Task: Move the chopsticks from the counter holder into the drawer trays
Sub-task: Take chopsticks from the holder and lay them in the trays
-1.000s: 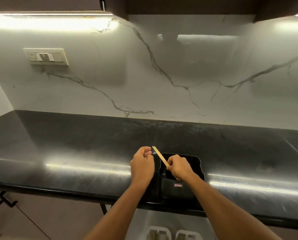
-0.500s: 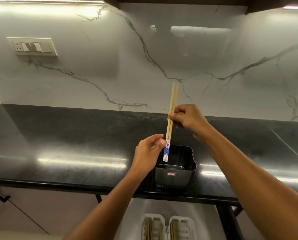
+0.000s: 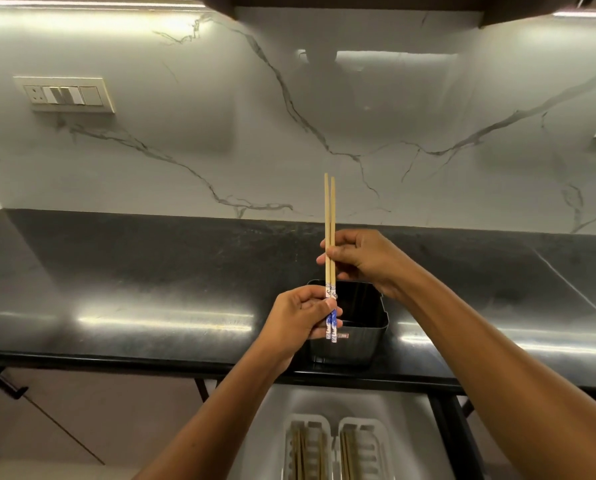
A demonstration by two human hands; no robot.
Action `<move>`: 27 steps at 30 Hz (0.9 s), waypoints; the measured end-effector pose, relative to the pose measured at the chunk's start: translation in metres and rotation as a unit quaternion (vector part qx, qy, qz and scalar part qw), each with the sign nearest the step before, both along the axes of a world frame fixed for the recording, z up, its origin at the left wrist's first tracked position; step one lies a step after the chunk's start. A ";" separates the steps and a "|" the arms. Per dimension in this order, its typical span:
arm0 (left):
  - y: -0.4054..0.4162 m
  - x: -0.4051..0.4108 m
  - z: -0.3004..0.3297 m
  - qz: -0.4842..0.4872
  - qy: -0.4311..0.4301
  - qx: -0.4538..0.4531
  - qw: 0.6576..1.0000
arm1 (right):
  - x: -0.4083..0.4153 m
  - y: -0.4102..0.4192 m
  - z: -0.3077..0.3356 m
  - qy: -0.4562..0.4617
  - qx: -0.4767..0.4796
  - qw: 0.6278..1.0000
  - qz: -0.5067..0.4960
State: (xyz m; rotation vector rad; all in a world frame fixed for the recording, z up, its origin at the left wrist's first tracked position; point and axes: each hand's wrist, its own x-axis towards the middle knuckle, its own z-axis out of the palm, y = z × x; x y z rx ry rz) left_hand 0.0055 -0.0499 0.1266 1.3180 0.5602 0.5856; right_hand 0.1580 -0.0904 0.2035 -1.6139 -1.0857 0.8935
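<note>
Closest to us, down at the bottom edge, the open drawer (image 3: 411, 427) shows two white trays (image 3: 331, 427) side by side, and both look like they already have chopsticks lying lengthwise in them, so we'd guess a good part of the job is done. Just above that, our left hand (image 3: 296, 320) has its fingers (image 3: 324, 306) closed around the blue-and-white patterned ends of a pair of chopsticks (image 3: 329, 220), pinching them low down. A bit further out, our right hand (image 3: 362, 258) pinches the same pair around the middle of the bare wood, fingers pressed on the sticks. They stand pretty much upright, tips pointing up against the wall, one tip slightly higher than the other. Holding them at two spots like this is probably about evening up the ends and keeping the two together before laying them flat in a tray. Behind our left hand sits the black holder (image 3: 359, 327) near the front edge of the dark surface (image 3: 134, 271); the pair hangs clear of it, right over its left rim. We can't see anything else sticking out of it, though its inside is dark. Farthest back there's the marble wall (image 3: 393, 133) with a switch plate (image 3: 68, 95) on the left.
</note>
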 end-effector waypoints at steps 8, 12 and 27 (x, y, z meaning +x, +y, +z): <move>-0.020 0.022 -0.022 0.057 0.088 0.162 0.981 | 0.004 -0.036 -0.017 -0.100 0.023 0.995 0.012; -0.040 0.054 -0.022 0.065 0.049 0.174 0.981 | 0.027 -0.064 -0.021 -0.155 0.029 0.987 -0.044; -0.088 0.143 -0.092 0.073 0.107 0.250 0.960 | 0.075 -0.090 -0.116 -0.272 -0.022 0.935 -0.225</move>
